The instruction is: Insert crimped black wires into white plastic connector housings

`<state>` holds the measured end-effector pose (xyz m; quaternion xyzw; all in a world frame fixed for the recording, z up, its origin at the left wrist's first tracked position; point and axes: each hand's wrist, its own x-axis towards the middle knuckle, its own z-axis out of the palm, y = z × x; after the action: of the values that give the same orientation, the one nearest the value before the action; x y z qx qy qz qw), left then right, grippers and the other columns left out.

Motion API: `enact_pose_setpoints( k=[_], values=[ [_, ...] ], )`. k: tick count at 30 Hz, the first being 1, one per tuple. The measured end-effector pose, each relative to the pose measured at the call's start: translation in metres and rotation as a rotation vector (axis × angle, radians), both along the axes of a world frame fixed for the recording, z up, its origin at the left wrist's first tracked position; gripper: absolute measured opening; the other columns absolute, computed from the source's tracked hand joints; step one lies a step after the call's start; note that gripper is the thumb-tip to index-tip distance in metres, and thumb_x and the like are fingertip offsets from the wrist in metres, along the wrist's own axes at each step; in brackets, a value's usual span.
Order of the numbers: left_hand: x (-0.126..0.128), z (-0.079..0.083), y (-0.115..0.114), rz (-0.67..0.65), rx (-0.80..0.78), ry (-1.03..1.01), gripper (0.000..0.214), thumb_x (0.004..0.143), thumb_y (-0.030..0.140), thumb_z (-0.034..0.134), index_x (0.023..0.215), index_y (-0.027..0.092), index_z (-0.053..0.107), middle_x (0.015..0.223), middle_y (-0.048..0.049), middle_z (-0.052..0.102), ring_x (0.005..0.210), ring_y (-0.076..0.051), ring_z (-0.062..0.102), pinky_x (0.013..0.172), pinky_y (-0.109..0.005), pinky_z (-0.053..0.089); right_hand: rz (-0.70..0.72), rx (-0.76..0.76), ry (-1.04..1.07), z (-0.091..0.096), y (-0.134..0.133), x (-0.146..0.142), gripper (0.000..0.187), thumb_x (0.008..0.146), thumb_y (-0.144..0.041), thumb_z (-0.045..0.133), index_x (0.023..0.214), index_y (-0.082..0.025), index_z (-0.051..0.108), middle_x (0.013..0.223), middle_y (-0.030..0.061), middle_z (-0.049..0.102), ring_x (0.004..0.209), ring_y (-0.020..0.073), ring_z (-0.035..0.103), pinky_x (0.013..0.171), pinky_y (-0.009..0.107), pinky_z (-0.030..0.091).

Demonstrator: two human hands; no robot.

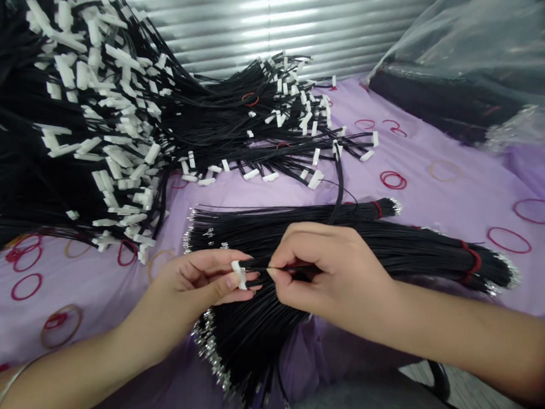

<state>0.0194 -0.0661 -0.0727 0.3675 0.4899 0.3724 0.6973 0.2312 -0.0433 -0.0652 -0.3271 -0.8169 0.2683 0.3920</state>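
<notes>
Between the thumb and fingers of my left hand (189,286) is a small white plastic connector housing (238,275). Black wires (256,264) run from the housing toward my right hand (342,277), whose thumb and index finger are pinched on them. Both hands hover over a spread of loose black wires (252,324) with silvery metal terminals (210,345) at their left ends. Just behind lies a bundle of black wires (421,249) tied with a red rubber band (471,263). The exact meeting of wire and housing is too small to make out.
Heaped at the left are many black cables with white connectors (113,108); another such pile (233,112) lies at the back. A clear plastic bag (455,74) with dark contents stands back right. Red rubber bands (393,180) are scattered over the purple cloth (474,190).
</notes>
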Motion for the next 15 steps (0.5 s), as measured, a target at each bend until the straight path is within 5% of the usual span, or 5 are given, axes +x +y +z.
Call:
enact_pose_setpoints(
  k=[15],
  values=[
    [0.0007, -0.0009, -0.0002, 0.002, 0.008, 0.014, 0.019, 0.071, 0.025, 0.09, 0.088, 0.026, 0.083, 0.083, 0.0013, 0.081, 0.081, -0.014, 0.077, 0.073, -0.017, 0.064, -0.024, 0.006, -0.001, -0.0034, -0.0009, -0.0029, 0.012, 0.076, -0.004, 0.061, 0.068, -0.011, 0.065, 0.065, -0.0019, 0.059, 0.058, 0.0035, 0.051, 0.054, 0.013, 0.04]
  ],
)
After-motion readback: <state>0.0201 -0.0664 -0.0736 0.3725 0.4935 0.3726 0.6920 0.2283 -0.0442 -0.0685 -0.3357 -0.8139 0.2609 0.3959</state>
